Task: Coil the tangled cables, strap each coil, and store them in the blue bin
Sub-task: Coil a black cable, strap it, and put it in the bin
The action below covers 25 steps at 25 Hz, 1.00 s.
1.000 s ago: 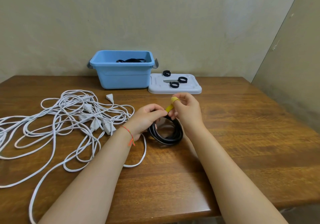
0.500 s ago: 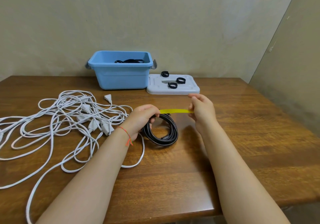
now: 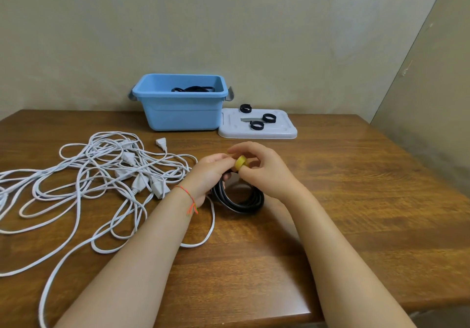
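Note:
A black coiled cable (image 3: 241, 200) stands on the table's middle. My left hand (image 3: 208, 172) grips its top. A yellow strap (image 3: 240, 163) is looped over the coil's top, and my right hand (image 3: 259, 167) pinches it against the coil. To the left sprawls a tangle of white cables (image 3: 101, 175) with several plugs. The blue bin (image 3: 181, 104) stands at the back with a black coil (image 3: 193, 89) inside.
Next to the bin on its right lies a white lid (image 3: 282, 133) carrying three rolled black straps (image 3: 256, 125) and a grey strip. Walls close in behind and on the right. The table's front edge runs below my forearms.
Half a second ago my right hand held the yellow strap stretched out to the right. Now it has brought the strap back and wound it around the coil's top.

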Motion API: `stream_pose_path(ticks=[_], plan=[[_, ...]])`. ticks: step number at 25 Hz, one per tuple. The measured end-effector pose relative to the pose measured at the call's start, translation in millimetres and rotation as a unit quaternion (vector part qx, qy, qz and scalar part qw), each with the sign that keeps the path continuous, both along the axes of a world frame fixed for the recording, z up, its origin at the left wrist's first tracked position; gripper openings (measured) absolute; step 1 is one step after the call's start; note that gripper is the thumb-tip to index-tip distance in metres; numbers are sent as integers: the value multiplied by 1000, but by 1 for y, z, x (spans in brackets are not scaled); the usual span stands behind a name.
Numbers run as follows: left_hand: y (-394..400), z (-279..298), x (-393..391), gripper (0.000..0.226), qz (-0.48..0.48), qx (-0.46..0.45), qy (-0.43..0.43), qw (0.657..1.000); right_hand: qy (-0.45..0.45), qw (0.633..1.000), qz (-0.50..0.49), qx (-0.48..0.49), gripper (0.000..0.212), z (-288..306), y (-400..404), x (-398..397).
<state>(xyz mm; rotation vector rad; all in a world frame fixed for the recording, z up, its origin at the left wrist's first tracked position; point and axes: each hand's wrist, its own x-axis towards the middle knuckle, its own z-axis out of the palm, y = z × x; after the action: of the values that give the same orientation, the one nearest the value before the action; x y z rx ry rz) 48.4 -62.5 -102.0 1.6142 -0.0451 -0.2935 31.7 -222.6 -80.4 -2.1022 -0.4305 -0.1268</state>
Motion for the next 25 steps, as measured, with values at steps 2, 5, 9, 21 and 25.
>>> stream_pose_path(ticks=[2, 5, 9, 21, 25], plan=[[1, 0, 1, 15, -4, -4, 4, 1000, -14, 1000, -21, 2, 27, -1, -4, 2], [1, 1, 2, 16, -13, -4, 9, 1000, 14, 992, -86, 97, 8, -1, -7, 5], [1, 0, 2, 17, -16, 7, 4, 1000, 112, 918, -126, 359, 34, -3, -8, 12], [5, -1, 2, 15, -40, 6, -2, 999, 90, 883, -114, 447, 14, 6, -18, 6], [5, -1, 3, 16, -39, 7, 0, 999, 96, 839, -77, 530, 9, 8, -20, 8]])
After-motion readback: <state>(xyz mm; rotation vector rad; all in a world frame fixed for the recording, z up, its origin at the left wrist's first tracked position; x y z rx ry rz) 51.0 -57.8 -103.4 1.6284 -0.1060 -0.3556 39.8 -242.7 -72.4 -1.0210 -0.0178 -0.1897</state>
